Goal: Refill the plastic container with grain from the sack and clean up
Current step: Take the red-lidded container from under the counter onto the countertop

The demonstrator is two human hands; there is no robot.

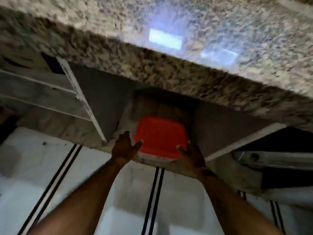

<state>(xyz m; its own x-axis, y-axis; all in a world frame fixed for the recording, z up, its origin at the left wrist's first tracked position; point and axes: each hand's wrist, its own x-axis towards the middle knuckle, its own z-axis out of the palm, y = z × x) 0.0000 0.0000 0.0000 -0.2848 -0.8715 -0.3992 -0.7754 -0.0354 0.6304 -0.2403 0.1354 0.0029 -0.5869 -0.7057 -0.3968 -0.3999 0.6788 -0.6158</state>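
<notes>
A speckled granite countertop (169, 73) overhangs an open lower cabinet (105, 99) above pale floor tiles (42, 167). At the cabinet's mouth sits the plastic container (160, 134), its red lid on and its contents hidden. The left hand (124, 146) and right hand (191, 156) press its sides, fingers seemingly straight. Whether it is being fetched or stowed is unclear; either calls for a level, two-handed slide.

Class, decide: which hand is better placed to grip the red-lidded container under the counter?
The left hand, marginally: it reaches further along the container; the right hand sits at its near corner. Likely both needed.
</notes>
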